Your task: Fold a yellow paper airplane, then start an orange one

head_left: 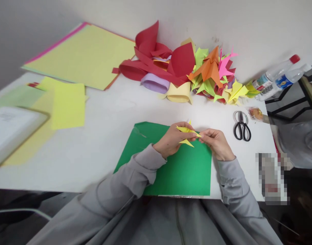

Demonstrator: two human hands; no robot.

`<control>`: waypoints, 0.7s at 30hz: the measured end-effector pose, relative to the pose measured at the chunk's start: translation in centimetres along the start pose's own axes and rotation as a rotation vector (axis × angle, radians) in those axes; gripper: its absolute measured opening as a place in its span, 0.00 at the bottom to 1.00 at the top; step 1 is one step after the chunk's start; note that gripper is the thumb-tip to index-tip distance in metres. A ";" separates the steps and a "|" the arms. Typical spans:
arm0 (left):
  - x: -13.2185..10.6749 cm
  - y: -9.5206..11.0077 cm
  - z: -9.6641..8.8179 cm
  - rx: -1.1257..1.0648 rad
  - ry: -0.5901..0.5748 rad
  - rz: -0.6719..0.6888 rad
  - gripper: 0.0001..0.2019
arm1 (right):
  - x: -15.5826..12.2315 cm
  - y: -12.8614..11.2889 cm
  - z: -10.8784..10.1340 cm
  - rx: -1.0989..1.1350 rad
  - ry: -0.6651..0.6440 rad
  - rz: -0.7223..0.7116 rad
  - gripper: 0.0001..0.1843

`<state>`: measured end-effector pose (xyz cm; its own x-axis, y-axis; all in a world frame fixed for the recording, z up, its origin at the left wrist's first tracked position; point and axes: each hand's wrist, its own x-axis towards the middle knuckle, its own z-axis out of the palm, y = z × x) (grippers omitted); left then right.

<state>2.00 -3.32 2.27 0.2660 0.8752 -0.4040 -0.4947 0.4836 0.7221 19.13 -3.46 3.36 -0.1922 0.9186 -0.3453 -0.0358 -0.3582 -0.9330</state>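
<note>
A small folded yellow paper piece [187, 142] with several pointed ends is held up over a green sheet [181, 170]. My left hand [172, 137] is closed around its body, with points sticking out past the fingers. At its right end, my right hand [217, 141] pinches a tip between thumb and finger. Part of the folded paper is hidden by the left fingers. The green sheet lies flat at the table's front edge beneath both hands.
Black-handled scissors [242, 131] lie right. Behind are folded paper figures [209, 73], red paper shapes [151, 64] and two plastic bottles [278, 76]. Large paper sheets [89, 54], a yellow sheet [68, 105] and a white box-like object [15, 129] occupy the left.
</note>
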 end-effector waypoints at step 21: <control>-0.1 0.0 0.1 -0.027 0.018 -0.007 0.18 | 0.0 0.4 0.6 0.254 0.029 0.075 0.23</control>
<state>2.06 -3.43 2.36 0.2545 0.8714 -0.4194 -0.5155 0.4892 0.7036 18.49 -3.73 3.04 -0.1755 0.8911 -0.4185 -0.2679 -0.4523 -0.8507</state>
